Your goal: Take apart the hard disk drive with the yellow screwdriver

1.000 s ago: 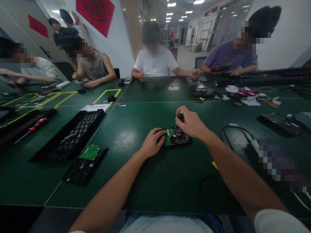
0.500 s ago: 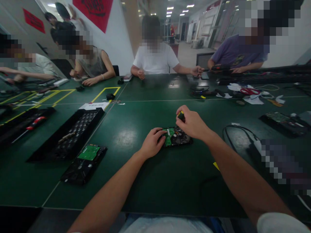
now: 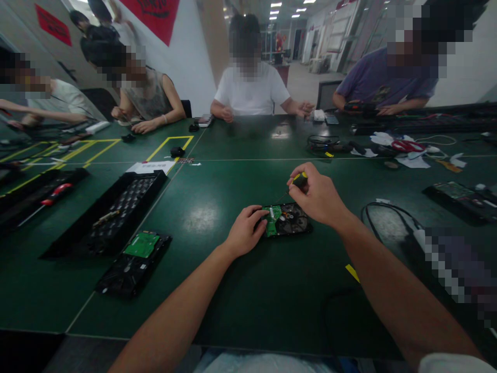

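**Screwdriver in hand, board still on the hard drive**

Here I am with the hard drive [image 3: 297,220] flat on the table [image 3: 272,290] in front of me, and I'll call every place from it. My left hand [image 3: 246,230] is at its left end, half curled, fingertips down on it – pressing or pinching the edge, I can't tell. My right hand [image 3: 318,194] is over its far right part, fingers wrapped round the yellow-and-black handle of a screwdriver [image 3: 300,180]. The thin shaft is a blur, so whether the tip touches the drive I can't say.

How far along? The drive is laid out and the tool is up, so that much is done. The green board [image 3: 275,221] is on its left half, and I see no piece lying off beside it. I'd judge the work as partway at most; screws in or out are too small to count.

And the look of it: a dark, flat oblong, green on the left, nearly black on the right, with a small pale round spot near the middle. Well left of it lies a second drive [image 3: 130,269], green board showing too – and beyond that, the black tray [image 3: 125,220].
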The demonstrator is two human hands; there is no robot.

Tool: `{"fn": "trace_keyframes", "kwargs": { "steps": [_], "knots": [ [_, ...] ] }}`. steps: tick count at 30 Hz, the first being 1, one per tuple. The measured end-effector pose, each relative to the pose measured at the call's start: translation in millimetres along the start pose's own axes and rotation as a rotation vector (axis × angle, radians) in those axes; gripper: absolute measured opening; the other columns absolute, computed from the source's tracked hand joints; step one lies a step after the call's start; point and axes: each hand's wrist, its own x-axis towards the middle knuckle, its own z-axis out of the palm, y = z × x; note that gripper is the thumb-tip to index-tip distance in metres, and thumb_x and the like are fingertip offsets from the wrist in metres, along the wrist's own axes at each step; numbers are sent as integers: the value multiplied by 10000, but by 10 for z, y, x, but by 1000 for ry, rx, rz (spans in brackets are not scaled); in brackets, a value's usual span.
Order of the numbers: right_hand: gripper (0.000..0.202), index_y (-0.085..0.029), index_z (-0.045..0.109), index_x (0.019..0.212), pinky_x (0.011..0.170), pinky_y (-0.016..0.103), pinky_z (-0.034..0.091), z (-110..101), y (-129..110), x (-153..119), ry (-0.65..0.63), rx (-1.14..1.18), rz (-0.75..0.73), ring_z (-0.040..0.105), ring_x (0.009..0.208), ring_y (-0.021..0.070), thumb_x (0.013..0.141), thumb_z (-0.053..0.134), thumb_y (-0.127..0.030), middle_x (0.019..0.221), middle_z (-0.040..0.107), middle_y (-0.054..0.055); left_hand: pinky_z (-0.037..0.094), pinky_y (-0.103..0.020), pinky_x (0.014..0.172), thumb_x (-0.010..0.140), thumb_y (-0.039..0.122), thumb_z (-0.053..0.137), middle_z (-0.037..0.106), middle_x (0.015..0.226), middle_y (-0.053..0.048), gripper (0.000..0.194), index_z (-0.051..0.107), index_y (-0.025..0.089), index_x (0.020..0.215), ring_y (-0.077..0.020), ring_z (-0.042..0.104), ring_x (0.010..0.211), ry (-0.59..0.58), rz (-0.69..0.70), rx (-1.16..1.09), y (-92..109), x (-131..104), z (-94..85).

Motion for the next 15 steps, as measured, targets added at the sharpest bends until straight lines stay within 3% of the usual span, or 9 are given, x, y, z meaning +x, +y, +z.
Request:
{"fn": "trace_keyframes", "kwargs": {
  "steps": [15],
  "knots": [
    [174, -234, 550, 1069, 722, 333, 505, -221, 137, 110, -67, -8, 92, 690, 753, 198, 912, 615, -269, 959, 743, 46, 494, -519, 1105, 1024, 304, 515, 558, 1423, -127, 372, 602, 270, 1384, -283, 538, 1328, -31, -72, -32, 45, 22, -45]
  ]
}}
